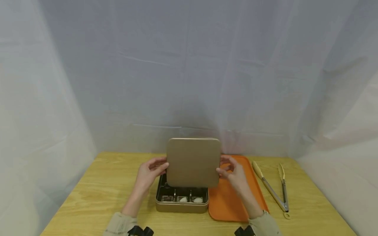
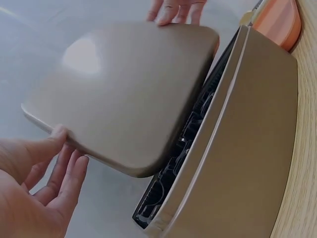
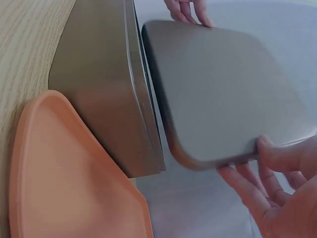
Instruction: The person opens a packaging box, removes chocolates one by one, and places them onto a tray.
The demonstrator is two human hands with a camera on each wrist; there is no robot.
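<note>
Already the gold lid (image 1: 193, 162) is off the tin (image 1: 181, 200) and tilted up above its back half, clear of the rim. I pinch its left edge with my left hand (image 1: 149, 173), thumb on top and fingers under, and my right hand (image 1: 233, 172) clamps the right edge the same way. Below, the tin's dark compartments show, with small pieces in the front row. Setting the lid down is, I judge, what remains; the orange tray (image 1: 233, 196) lies just beside the tin, tongs (image 1: 274, 186) beyond on the wooden table (image 1: 103, 186).

Pale wooden table (image 1: 97, 186), sheer white curtains (image 1: 189, 72) hung behind, soft even light
</note>
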